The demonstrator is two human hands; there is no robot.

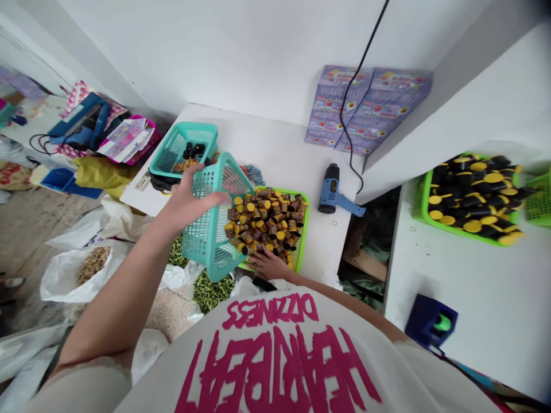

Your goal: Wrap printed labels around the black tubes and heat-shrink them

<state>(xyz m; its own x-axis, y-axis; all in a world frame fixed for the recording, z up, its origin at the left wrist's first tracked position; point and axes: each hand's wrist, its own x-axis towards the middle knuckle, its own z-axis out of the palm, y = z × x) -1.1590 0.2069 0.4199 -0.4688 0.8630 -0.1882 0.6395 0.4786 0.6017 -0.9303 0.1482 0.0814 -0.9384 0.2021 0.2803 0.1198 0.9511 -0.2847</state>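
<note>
My left hand (185, 205) grips a teal plastic basket (216, 229), which is tipped on its side with its mouth toward a lime-green basket (305, 226). Small printed cylinders with yellow and black ends (269, 221) fill the green basket, and some lie at the mouth of the teal one. At the near edge of the green basket, my right hand (272, 266) rests against the cylinders with its fingers spread. Whether any cylinders remain deeper inside the tipped basket is hidden by its wall.
Another teal basket (172, 146) with a few pieces stands behind my left hand. On the table's right lie a blue heat gun (331, 192) and stacked purple boxes (365, 109). A side table carries a green basket (424, 201) of black-and-yellow pieces and a tape dispenser (430, 324).
</note>
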